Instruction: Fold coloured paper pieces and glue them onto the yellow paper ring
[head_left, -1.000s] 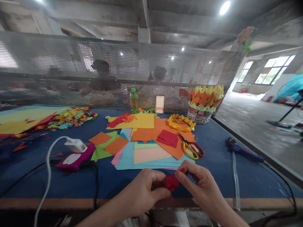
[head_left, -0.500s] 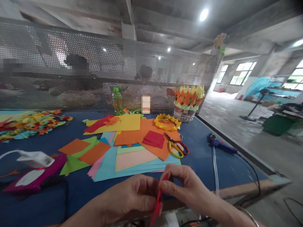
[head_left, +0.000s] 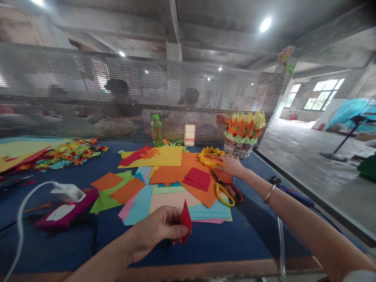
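Above the near bench (head_left: 249, 241), my left hand (head_left: 164, 226) clamps folded red paper (head_left: 186, 220) between its fingers; pinching harder could crease it. Farther right, a careless pullback could snag the scissors (head_left: 220, 183). Beyond, my right hand (head_left: 233, 165) is at the yellow paper ring (head_left: 207, 159), its grip impossible to tell; pressing could crush its points, overreaching bump the basket (head_left: 239, 149).

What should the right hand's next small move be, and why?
Probably close the right hand on the yellow paper ring: it is at the ring's right edge, while the left hand holds the folded red paper nearer the body.
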`<state>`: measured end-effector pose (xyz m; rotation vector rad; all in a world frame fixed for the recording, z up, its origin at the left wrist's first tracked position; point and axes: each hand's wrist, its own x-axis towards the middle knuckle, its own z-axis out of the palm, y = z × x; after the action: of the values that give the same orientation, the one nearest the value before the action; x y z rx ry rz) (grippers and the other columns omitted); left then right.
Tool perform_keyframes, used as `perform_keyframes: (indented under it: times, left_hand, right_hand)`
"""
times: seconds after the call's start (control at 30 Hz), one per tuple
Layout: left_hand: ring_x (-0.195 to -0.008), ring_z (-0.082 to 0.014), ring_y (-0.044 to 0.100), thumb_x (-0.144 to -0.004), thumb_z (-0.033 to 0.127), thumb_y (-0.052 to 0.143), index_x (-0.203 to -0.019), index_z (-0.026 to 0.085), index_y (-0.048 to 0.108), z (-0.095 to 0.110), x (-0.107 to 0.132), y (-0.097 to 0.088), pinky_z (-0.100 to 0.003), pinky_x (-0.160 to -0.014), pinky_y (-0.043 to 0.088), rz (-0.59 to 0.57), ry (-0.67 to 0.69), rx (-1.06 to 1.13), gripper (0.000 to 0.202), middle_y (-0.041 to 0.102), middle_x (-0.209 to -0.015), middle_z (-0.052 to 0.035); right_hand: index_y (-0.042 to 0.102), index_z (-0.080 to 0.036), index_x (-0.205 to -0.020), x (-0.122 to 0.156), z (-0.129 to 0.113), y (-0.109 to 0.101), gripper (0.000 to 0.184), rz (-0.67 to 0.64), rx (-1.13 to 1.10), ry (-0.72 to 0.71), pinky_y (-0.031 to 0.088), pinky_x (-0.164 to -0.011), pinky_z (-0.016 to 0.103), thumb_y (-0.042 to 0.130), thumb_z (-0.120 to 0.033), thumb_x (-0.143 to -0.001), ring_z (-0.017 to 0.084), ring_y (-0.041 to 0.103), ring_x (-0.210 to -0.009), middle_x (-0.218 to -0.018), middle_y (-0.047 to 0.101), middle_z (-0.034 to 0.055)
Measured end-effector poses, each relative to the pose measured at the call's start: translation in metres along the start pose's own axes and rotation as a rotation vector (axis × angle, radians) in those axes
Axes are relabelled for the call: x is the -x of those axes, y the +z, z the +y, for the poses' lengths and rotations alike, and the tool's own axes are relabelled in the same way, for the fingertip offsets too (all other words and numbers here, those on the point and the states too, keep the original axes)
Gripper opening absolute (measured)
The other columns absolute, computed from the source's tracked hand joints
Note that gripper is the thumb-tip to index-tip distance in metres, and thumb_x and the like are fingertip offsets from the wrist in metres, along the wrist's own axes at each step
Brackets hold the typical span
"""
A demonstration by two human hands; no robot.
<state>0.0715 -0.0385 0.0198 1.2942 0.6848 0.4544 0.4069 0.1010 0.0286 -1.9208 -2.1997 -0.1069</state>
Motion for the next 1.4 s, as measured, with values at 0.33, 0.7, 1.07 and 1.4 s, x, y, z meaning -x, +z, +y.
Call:
perform_keyframes:
  times: [0.33,0.7,1.07,1.4]
  left_hand:
    - [-0.065,-0.0109,0.053,-0.072,0.048,0.082,-0.08,0.014,0.067,-0.007,0.012,-0.017,-0.023,-0.06,0.038,0.148,-0.002,-0.034,0.038,0.065,-0.072,-0.0024]
    - [-0.064,-0.0112,0.053,-0.066,0.051,0.085,-0.08,0.014,0.067,-0.004,0.027,-0.023,-0.023,-0.059,0.037,0.207,0.066,-0.029,0.044,0.064,-0.071,-0.0021]
    - [-0.068,-0.0111,0.052,-0.073,0.045,0.083,-0.081,0.014,0.07,-0.005,0.054,-0.018,-0.023,-0.064,0.039,0.235,0.105,-0.012,0.035,0.066,-0.074,-0.0018]
    - [-0.065,-0.0101,0.05,-0.068,0.047,0.086,-0.082,0.013,0.069,-0.012,0.06,-0.023,-0.023,-0.063,0.038,0.285,0.115,0.041,0.04,0.065,-0.073,-0.0014]
  right_hand:
    - [0.06,-0.017,-0.123,-0.027,-0.012,0.007,0.034,-0.023,0.138,-0.037,0.056,-0.089,0.043,0.061,-0.038,-0.096,0.022,0.064,-0.105,-0.124,0.063,0.008]
    - [0.064,-0.018,-0.114,0.012,-0.095,-0.02,0.027,0.115,0.097,-0.351,0.051,-0.095,0.046,0.061,-0.038,-0.096,0.021,0.063,-0.108,-0.12,0.065,0.0069]
    - [0.07,-0.021,-0.083,0.085,-0.146,-0.011,0.012,0.054,-0.059,-0.596,0.035,-0.093,0.039,0.065,-0.027,-0.093,0.02,0.063,-0.094,-0.088,0.073,0.0036]
    - [0.054,-0.03,-0.137,0.142,-0.126,-0.046,0.039,0.086,-0.363,-0.461,0.039,-0.105,0.052,0.055,-0.037,-0.098,0.029,0.054,-0.125,-0.136,0.06,0.0114]
